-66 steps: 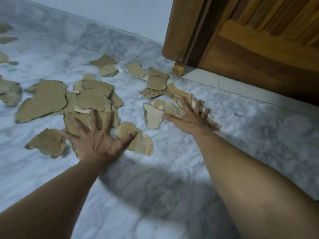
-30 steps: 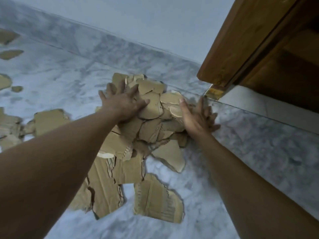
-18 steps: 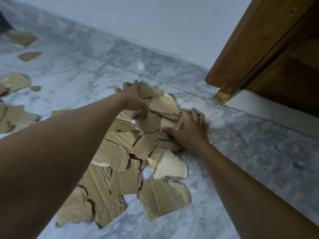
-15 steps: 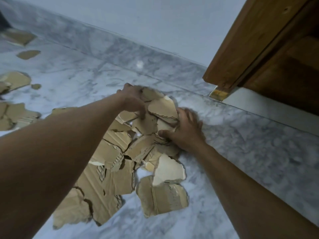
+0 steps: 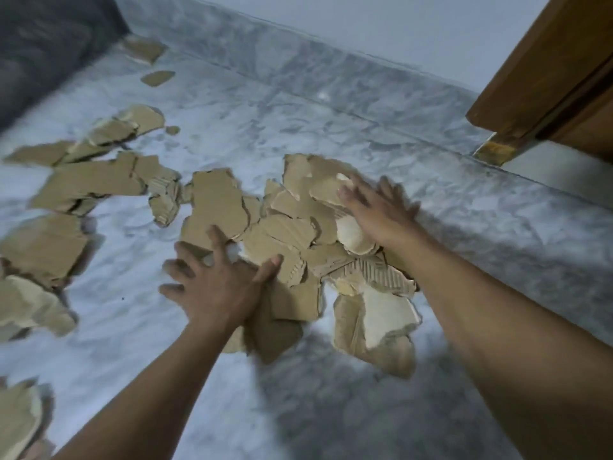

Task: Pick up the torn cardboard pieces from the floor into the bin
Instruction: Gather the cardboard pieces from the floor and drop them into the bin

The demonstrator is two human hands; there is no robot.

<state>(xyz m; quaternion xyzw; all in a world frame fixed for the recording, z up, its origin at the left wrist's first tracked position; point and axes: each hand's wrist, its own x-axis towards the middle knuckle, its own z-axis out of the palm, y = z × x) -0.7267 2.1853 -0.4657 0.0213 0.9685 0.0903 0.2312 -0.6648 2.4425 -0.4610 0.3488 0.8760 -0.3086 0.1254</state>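
A heap of torn brown cardboard pieces (image 5: 292, 227) lies on the grey marble floor (image 5: 464, 227) in the middle of the head view. My left hand (image 5: 219, 287) rests flat on the heap's near left edge, fingers spread, thumb against a piece. Spread flat on the heap's far right side is my right hand (image 5: 378, 210), pressing on the pieces. Neither hand has closed around a piece. More loose cardboard pieces (image 5: 89, 184) are scattered to the left. No bin is in view.
A wooden door (image 5: 560, 68) and its frame stand at the upper right. The marble skirting and pale wall (image 5: 365, 24) run along the back. A dark grey object (image 5: 43, 51) fills the upper left corner. Further scraps (image 5: 16, 423) lie at the lower left.
Both hands have dragged the heap toward me. The left hand moved from the heap's far side to its near left edge. The view has swung left, showing more scattered pieces.
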